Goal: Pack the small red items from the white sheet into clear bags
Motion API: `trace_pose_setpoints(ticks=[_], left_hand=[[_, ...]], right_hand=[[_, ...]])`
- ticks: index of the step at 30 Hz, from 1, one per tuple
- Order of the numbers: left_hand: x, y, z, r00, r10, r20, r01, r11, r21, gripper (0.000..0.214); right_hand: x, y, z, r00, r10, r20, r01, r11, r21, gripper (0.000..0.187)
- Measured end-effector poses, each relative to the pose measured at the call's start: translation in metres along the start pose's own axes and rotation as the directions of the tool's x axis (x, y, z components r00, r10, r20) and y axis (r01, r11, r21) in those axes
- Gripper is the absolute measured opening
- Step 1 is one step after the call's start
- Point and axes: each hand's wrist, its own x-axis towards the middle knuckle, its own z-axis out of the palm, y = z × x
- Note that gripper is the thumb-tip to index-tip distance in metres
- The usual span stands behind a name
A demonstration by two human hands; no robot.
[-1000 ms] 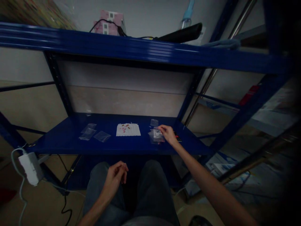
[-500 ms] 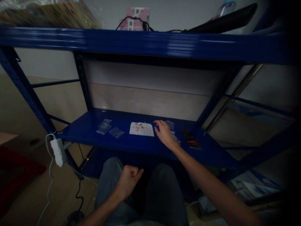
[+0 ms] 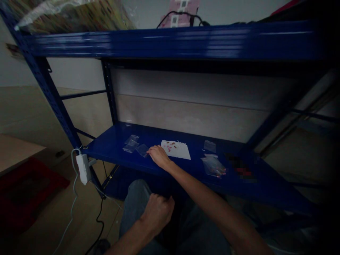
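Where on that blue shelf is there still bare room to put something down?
Bare blue shelf at its left end, beside the empty bags; also between the white sheet and the filled bags. Crowded around the right hand.

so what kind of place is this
Probably a storeroom or workshop corner: blue metal shelving, small clear bags and a white sheet with tiny pieces laid out on the shelf, a power strip hanging off the frame.
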Motion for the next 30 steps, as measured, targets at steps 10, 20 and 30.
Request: trace_pose_setpoints(ticks=[10, 20, 30], left_hand=[[0.004, -0.01, -0.021, 0.938, -0.094, -0.335, 0.099, 0.995, -0.001, 0.019], [-0.002, 0.012, -0.012, 0.981, 0.007, -0.192, -0.018, 0.998, -0.053, 0.063], [-0.005, 0.012, 0.011, 0.997, -0.066, -0.032, 0.056, 0.965, -0.256, 0.058]], right_hand=[[-0.077, -0.038, -0.029, 0.868, 0.465, -0.173, -0.172, 0.609, 0.774, 0.019], [-0.226, -0.095, -0.048, 0.624, 0.764, 0.161, -0.215, -0.031, 0.976, 0.03], [-0.234, -0.089, -0.045, 0.778, 0.628, 0.011, -0.285, 0.337, 0.897, 0.018]])
